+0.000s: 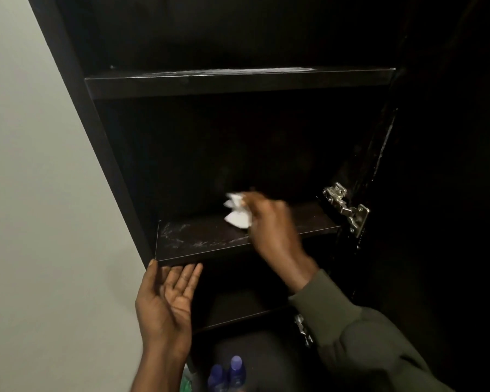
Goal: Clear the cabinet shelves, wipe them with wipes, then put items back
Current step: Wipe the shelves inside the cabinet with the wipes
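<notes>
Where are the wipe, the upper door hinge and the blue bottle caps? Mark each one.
wipe (237, 211): head view, middle of the crumpled white sheet.
upper door hinge (347, 208): head view, its metal arm.
blue bottle caps (236, 362): head view, right-hand cap's top.

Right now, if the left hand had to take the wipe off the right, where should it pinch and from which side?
Likely the free lower flap of the wipe, pinched from the left. The right hand bunches the wipe's right side over the shelf; the loose white folds stick out leftward. The left hand is open below the shelf's front edge.

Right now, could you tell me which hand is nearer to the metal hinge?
Right. The right hand, clutching the wipe, is just left of the hinge; the left hand is lower, at the shelf's front-left corner.
</notes>
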`<move>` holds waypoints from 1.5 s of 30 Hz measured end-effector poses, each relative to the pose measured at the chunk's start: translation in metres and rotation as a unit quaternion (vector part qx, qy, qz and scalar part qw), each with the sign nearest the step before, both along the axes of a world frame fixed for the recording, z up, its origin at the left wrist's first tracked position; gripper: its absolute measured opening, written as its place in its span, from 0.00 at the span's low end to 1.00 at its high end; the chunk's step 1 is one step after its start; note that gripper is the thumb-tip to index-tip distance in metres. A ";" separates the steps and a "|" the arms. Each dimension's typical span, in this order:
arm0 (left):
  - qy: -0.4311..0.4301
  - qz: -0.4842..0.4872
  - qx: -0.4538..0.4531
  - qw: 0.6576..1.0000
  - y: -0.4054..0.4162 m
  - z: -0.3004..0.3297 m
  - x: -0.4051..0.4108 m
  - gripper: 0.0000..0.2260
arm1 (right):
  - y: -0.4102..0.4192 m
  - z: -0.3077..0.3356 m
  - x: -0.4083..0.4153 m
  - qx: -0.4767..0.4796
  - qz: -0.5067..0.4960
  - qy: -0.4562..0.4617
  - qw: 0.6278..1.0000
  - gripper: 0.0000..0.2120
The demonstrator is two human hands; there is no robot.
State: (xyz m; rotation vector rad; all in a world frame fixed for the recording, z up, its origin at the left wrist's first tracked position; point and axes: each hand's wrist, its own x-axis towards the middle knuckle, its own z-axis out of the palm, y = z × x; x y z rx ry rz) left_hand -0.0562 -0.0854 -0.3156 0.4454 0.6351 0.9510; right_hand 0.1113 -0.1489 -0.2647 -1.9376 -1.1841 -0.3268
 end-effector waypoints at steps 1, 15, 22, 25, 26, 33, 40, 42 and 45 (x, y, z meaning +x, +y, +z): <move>-0.001 -0.002 -0.001 1.000 -0.001 0.001 0.000 0.18 | -0.013 0.007 0.014 0.020 -0.062 -0.009 0.998 0.20; -0.024 0.014 -0.014 1.000 0.000 0.002 0.002 0.18 | -0.076 0.086 0.067 -0.157 -0.159 -0.005 0.975 0.12; -0.045 0.028 -0.055 0.997 -0.005 0.006 0.008 0.22 | -0.065 0.142 0.079 -0.234 -0.191 -0.066 0.951 0.16; -0.057 0.036 -0.076 0.995 -0.005 0.006 0.009 0.27 | -0.061 0.138 0.081 -0.251 -0.155 -0.135 0.946 0.13; -0.060 0.036 -0.080 0.994 -0.005 0.005 0.009 0.28 | -0.062 0.130 0.082 -0.263 -0.139 -0.177 0.938 0.11; -0.059 0.022 -0.094 0.994 -0.001 0.006 0.006 0.27 | -0.074 0.064 0.076 -0.476 -0.121 -0.341 0.801 0.13; -0.054 0.013 -0.101 0.993 0.000 0.008 0.003 0.29 | -0.087 0.045 0.050 -0.439 -0.154 -0.350 0.813 0.06; -0.053 0.008 -0.098 0.994 0.001 0.008 0.002 0.28 | -0.090 0.039 0.051 -0.450 -0.174 -0.335 0.810 0.09; -0.051 0.005 -0.096 0.994 0.001 0.008 0.000 0.28 | -0.082 0.030 0.054 -0.487 -0.210 -0.359 0.769 0.19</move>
